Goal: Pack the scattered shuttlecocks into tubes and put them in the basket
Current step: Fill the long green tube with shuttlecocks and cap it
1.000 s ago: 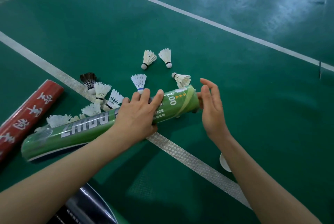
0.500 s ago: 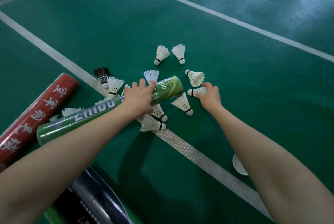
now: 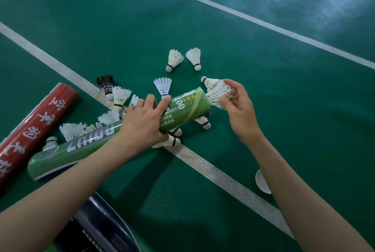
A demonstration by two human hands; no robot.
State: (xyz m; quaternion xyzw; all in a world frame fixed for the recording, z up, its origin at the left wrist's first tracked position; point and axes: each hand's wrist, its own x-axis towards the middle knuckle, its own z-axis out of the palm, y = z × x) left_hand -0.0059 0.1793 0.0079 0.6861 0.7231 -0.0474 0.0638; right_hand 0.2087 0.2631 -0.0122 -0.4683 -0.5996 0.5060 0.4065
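Head view: left hand [image 3: 142, 123] grips green tube [image 3: 113, 134]; right hand [image 3: 239, 109] pinches shuttlecock [image 3: 218, 94].

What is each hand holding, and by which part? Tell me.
Left hand grips the green tube near its open end; right hand holds a white shuttlecock by its feathers.

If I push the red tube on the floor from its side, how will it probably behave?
The red tube lies on its side on the smooth floor, so it would probably roll. Its glossy skin reflects light, so it may slip a little under fingers.
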